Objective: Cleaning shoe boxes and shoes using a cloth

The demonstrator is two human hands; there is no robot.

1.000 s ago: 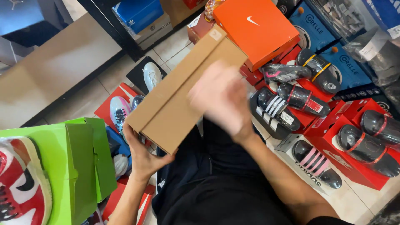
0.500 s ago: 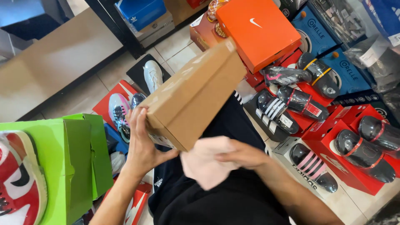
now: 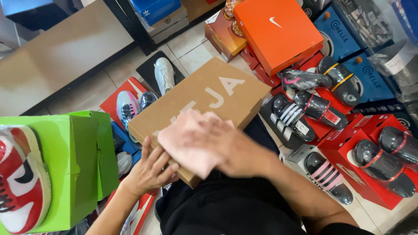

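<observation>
A plain brown cardboard shoebox [image 3: 217,93] with white lettering on its lid lies across my lap, lid up. My left hand [image 3: 150,169] grips its near left corner from below. My right hand [image 3: 230,150] presses a pale pink cloth [image 3: 189,141] flat onto the lid near that same corner. Black clothing on my lap shows under the box.
A bright green box [image 3: 78,165] with a red and white sneaker [image 3: 19,182] stands at the left. An orange shoebox [image 3: 278,32], red boxes with black slides [image 3: 379,161] and wrapped sandals [image 3: 305,80] crowd the right. Sneakers [image 3: 163,74] lie on boxes on the tiled floor beyond.
The brown box has been tipped from a steep tilt to lie lid up on my lap. My right hand brought the pink cloth from below the box onto its lid.
</observation>
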